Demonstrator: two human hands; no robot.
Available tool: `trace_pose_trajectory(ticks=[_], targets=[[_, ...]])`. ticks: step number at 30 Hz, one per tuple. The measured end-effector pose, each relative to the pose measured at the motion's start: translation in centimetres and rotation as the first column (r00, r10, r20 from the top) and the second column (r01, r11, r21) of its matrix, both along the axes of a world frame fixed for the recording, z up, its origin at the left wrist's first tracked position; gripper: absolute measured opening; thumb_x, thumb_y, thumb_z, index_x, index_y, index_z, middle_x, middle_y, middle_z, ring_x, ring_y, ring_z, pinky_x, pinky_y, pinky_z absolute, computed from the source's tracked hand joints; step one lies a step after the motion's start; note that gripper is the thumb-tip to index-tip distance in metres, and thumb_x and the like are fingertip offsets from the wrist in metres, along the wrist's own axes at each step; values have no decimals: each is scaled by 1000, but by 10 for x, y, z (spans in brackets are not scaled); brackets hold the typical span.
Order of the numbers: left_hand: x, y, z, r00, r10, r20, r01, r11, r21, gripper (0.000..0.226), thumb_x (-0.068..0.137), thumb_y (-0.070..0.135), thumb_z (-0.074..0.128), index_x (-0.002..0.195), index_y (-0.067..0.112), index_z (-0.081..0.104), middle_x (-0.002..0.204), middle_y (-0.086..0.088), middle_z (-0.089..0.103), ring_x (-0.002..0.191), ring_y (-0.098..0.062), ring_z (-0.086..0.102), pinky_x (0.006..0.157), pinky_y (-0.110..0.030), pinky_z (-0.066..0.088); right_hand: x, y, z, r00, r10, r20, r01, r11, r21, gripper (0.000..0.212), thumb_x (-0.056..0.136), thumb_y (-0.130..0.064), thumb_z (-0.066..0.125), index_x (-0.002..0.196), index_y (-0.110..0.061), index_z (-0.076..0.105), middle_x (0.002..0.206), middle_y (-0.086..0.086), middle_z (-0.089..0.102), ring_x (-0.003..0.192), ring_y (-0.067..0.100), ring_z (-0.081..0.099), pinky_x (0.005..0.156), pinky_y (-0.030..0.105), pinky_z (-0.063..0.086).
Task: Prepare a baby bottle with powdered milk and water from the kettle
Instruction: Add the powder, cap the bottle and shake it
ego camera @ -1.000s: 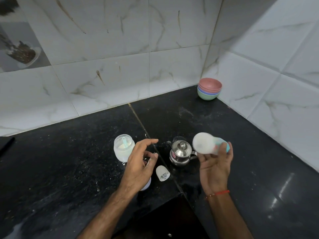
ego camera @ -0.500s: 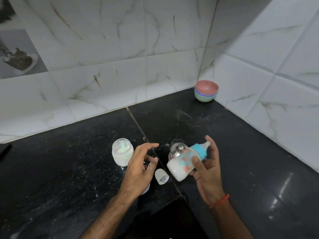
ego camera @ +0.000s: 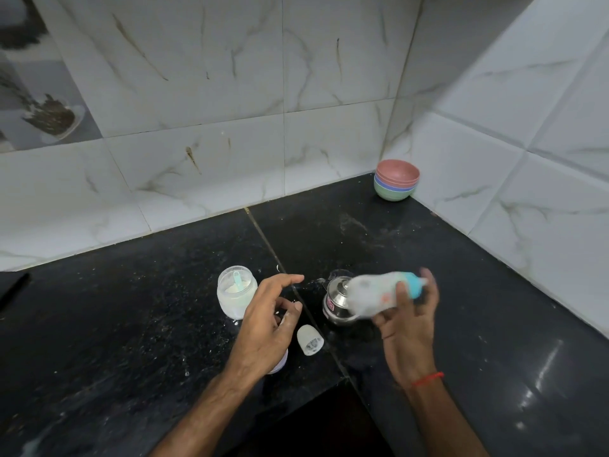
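The right hand (ego camera: 408,328) held the baby bottle (ego camera: 379,296) above the black desk (ego camera: 131,324), its fingers (ego camera: 402,293) wrapped round the body. The bottle lay nearly on its side, teal collar and teat end pointing right and slightly up, base toward the left; it was smeared by motion blur, so the printed marks on it could not be read. A red thread (ego camera: 427,379) circled the right wrist.

Behind and below the bottle stood the small steel kettle (ego camera: 336,303) on the desk, lid on, partly hidden by the bottle's base.

The left hand (ego camera: 267,328) hovered over the desk with nothing in it — fingers loosely spread and curled, the forefinger reaching toward the kettle. Just beyond it stood the open powder jar (ego camera: 235,291), translucent, with white powder inside and a pale blue scoop (ego camera: 238,281) standing in it. Some white specks lay on the desk round the jar.

Between the two hands lay a small clear cap (ego camera: 309,340) on its side, near the seam in the desk. Under the left palm a pale rounded object (ego camera: 279,362) showed only at its edge — what it was could not be told.

In the far corner, against the marble-patterned wall tiles (ego camera: 197,94), sat a stack of bowls (ego camera: 396,179), pink on top, then blue, then green.
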State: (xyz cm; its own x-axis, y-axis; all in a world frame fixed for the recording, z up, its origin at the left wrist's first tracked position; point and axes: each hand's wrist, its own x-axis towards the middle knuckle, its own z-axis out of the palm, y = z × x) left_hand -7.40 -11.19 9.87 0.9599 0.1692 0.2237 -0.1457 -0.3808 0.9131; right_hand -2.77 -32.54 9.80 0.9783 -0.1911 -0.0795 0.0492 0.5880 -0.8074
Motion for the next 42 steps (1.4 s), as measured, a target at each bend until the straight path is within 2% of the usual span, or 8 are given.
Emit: trace_pose_trajectory(ticks=[3,7,11,15,20,25,29,42], targets=[[1,0,1,1000,-7,9,7,1000,8,44,96,5,68,127,36,63,128,15,60,88,-13,66,68,-12,48,-10,9,4,988,156,13,-152,976,-154,74,82,-14,69,147,-37,41,112,0,76,101,22,75,75,45,64],[3,0,2,1000,8,18,-8,1000,8,43,97,5,67,127,35,64,126,14,60,88,-13,66,65,-14,49,1,5,2,1000,-15,-24,18,993,119,67,91,-22,62,151,-33,35,144,15,57,104,23,73,74,41,64],[2,0,-1,1000,2,11,-2,1000,3,44,96,4,68,127,34,64,128,14,60,86,-13,66,67,-12,48,-7,14,5,985,169,23,-166,983,-78,75,82,-9,67,147,-36,42,117,4,73,105,27,73,78,47,64],[4,2,-3,1000,17,13,-17,1000,1,44,96,4,67,128,35,63,125,13,61,86,-13,66,67,-13,48,2,5,3,999,-43,8,42,991,126,64,92,-22,62,150,-30,37,147,20,52,110,26,69,77,42,64],[4,2,-4,1000,13,7,-13,1000,2,46,96,4,68,127,37,63,127,14,61,87,-14,67,66,-14,48,-13,11,2,973,226,51,-221,971,-91,75,82,-1,63,148,-32,42,108,5,72,94,22,74,74,42,64],[6,3,-4,1000,27,4,-27,1000,-6,44,96,4,67,128,34,63,125,12,61,87,-12,67,68,-11,47,-1,5,-3,999,44,11,-45,989,137,56,97,-23,56,150,-30,38,130,8,60,103,21,73,74,38,63],[6,0,-4,1000,19,6,-19,1000,11,44,96,4,68,128,33,64,126,13,61,89,-12,67,70,-10,47,-8,12,1,977,211,22,-211,977,-14,68,86,-14,65,147,-34,43,112,4,73,99,24,74,71,41,63],[10,0,-5,999,37,3,-37,999,-1,42,96,4,67,128,31,64,126,12,61,88,-6,65,69,-12,49,2,-2,3,998,67,20,-69,992,107,66,92,-27,59,151,-40,32,140,12,55,107,25,71,69,47,63]])
